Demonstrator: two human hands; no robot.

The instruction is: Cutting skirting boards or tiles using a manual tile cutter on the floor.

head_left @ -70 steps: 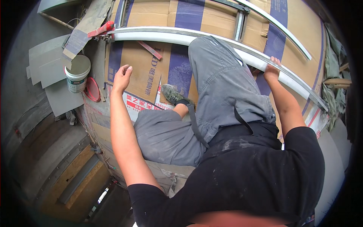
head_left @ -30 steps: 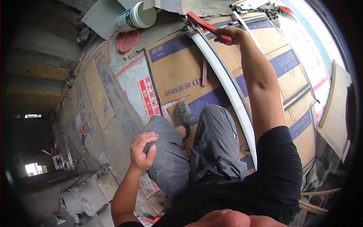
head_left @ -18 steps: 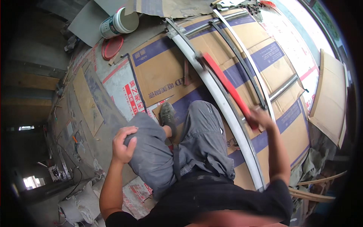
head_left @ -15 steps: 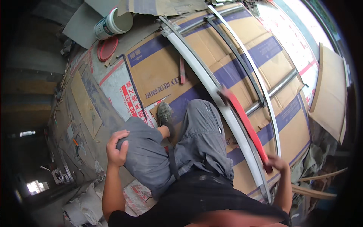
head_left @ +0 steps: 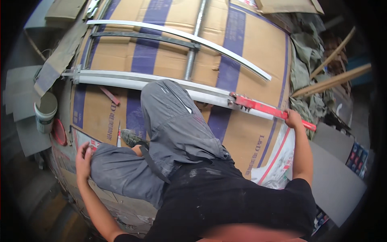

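My right hand [head_left: 294, 119] is wrapped round the long red handle [head_left: 264, 108] of a manual tile cutter. The handle lies low along the cutter's white metal rail [head_left: 133, 82], and its free end sticks out beyond my fist. At its other end, the handle joins a small carriage [head_left: 235, 101] seated on the rail. My left hand [head_left: 83, 160] holds nothing; its fingers are apart beside my bent left knee. A thinner white bar [head_left: 161, 28] and a dark bar [head_left: 141, 37] run across the cutter's frame [head_left: 195, 40] farther off. My right knee hides part of the rail.
Cardboard sheets [head_left: 169, 60] with purple bands lie under the cutter. At left stand a white bucket [head_left: 45, 115] and a red lid [head_left: 59, 132]. A small red strip [head_left: 109, 95] lies near the rail. Wooden strips [head_left: 334, 82] and crumpled sheeting [head_left: 308, 60] are at right.
My view has turned, so the rail now runs across it. The carriage and red handle have slid along the rail toward its right end. My left hand has shifted off the knee.
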